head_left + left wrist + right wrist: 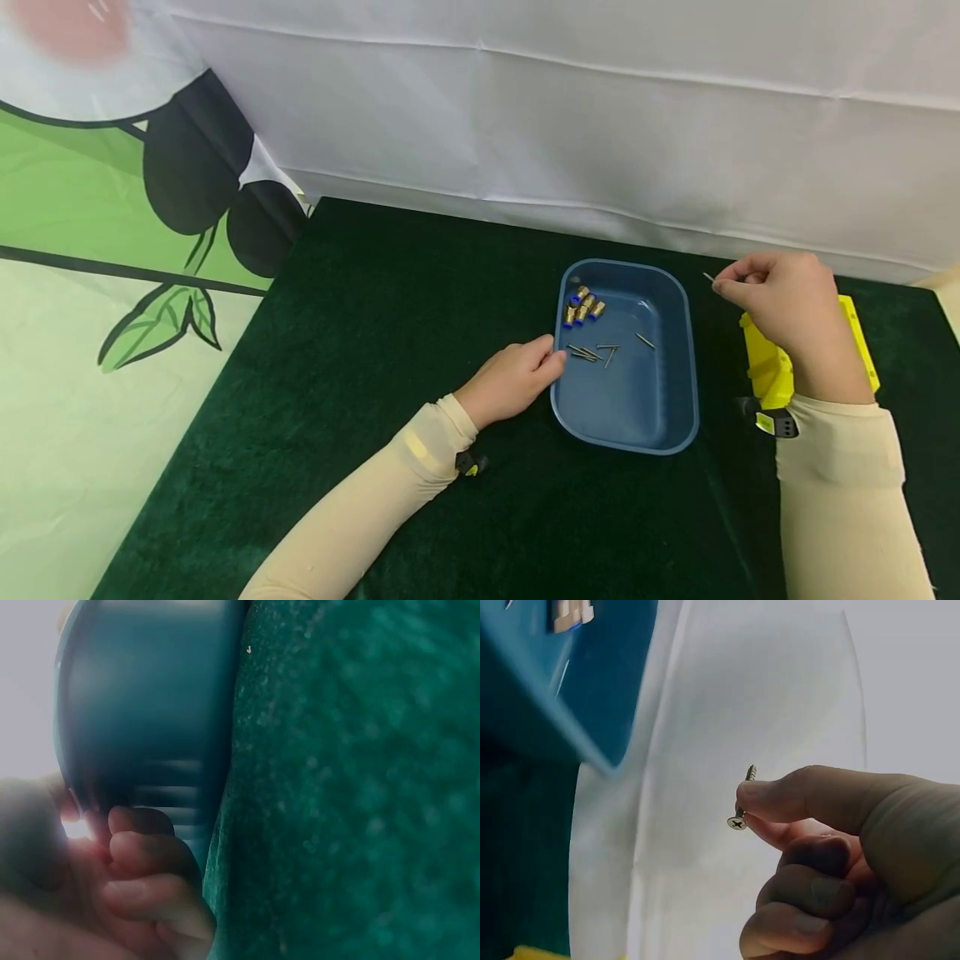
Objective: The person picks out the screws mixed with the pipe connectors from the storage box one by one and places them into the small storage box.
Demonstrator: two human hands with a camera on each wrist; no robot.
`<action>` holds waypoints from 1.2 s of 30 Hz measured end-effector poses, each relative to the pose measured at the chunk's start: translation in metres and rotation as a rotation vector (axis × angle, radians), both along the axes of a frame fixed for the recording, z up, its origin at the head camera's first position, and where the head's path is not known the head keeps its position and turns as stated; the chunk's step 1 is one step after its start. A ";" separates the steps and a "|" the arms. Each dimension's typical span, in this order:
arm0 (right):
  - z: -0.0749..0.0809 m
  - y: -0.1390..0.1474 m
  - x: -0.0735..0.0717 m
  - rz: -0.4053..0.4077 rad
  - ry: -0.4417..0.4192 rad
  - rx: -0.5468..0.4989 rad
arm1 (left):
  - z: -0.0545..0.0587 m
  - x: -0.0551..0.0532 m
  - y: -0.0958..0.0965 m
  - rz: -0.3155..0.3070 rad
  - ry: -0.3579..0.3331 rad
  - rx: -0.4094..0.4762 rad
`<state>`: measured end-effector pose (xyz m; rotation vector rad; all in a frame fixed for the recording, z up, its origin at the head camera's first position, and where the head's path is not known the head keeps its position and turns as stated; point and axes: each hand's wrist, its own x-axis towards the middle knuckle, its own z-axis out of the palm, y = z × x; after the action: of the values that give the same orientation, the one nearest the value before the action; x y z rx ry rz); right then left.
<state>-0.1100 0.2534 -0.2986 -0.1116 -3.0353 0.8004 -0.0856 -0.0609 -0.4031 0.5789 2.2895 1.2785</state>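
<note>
A blue plastic tray (607, 417) sits on the green cloth. My left hand (513, 379) grips its left rim, thumb and fingertips at the edge; the left wrist view shows curled fingers (154, 877) against the tray's outer wall (150, 697). Inside lie several screws (587, 353) and, farther back, several brass fittings (581, 313) with blue ends. Beyond the tray's right side, my right hand (787, 304) holds a screw (737, 823) in the air between thumb and index finger. Its cross-slotted head and threaded tip both show in the right wrist view.
A yellow plastic bin (767, 362) stands right of the tray, partly hidden under my right hand and forearm; its contents cannot be seen. A white cloth (525, 125) hangs behind the table. The green cloth (390, 292) spreads left of the tray.
</note>
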 end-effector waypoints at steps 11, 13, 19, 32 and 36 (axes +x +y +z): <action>-0.011 0.022 0.013 -0.025 -0.103 -0.002 | -0.002 -0.001 -0.001 0.004 -0.016 0.002; -0.011 0.024 0.015 -0.034 -0.107 -0.007 | -0.003 -0.001 -0.001 0.005 -0.017 0.003; -0.013 0.029 0.017 -0.037 -0.113 -0.019 | -0.003 -0.001 -0.001 0.011 -0.014 -0.009; -0.027 0.045 0.025 -0.025 -0.196 -0.024 | -0.006 -0.002 0.000 -0.001 -0.018 0.011; -0.029 0.048 0.025 -0.030 -0.208 -0.031 | -0.005 -0.002 0.001 -0.006 -0.010 0.016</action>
<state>-0.0846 0.3011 -0.3272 -0.2560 -3.2045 0.8874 -0.0877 -0.0601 -0.4085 0.5823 2.2699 1.2948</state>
